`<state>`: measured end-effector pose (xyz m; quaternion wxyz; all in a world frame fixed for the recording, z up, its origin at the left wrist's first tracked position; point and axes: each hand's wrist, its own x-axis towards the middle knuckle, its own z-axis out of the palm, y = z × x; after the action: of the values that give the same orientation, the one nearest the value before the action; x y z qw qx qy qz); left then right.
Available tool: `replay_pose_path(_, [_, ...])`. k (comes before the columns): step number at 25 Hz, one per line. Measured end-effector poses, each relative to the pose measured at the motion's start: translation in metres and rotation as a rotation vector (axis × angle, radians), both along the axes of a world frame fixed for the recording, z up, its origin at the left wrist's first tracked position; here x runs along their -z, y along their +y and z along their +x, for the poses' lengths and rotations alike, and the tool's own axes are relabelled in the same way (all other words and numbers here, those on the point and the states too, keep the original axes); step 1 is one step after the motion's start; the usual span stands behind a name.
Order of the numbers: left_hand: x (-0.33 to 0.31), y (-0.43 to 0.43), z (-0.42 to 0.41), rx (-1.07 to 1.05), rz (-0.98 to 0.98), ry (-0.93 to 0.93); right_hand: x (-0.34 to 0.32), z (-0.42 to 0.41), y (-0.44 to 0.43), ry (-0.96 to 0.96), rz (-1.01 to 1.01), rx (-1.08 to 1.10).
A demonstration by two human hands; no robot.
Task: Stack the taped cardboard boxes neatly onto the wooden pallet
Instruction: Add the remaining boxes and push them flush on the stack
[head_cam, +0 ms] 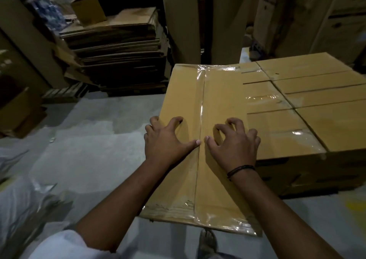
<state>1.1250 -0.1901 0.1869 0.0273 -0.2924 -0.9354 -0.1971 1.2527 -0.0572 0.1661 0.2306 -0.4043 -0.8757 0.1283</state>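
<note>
A large brown cardboard box [217, 92] with clear tape along its centre seam lies in front of me, its right part overlapping a stack of taped boxes [316, 104]. My left hand [166, 140] rests on the box top near its left edge, fingers bent, fingertips and thumb pressing the cardboard. My right hand [235, 146] presses the top just right of the seam, fingers arched, a black band on the wrist. Neither hand wraps round anything. No wooden pallet shows under the stack; it is hidden.
A tall pile of flattened cartons [118, 50] stands at the back left. Upright cardboard sheets [182, 21] and big printed cartons [326, 15] line the back. Grey concrete floor [89, 140] lies to the left. My shoe [208, 243] shows below the box.
</note>
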Motion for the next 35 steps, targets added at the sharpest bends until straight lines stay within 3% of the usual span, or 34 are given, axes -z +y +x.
replay_pose_path(13, [0.012, 0.138, -0.232, 0.045, 0.038, -0.041, 0.010, -0.224, 0.130, 0.032, -0.010, 0.067])
replay_pose_path(26, [0.015, 0.277, -0.575, 0.262, -0.008, -0.069, 0.021, -0.539, 0.239, 0.038, -0.010, 0.289])
replay_pose_path(35, [0.037, 0.424, -0.746, 0.383, -0.043, -0.107, 0.044, -0.704, 0.365, -0.007, -0.018, 0.421])
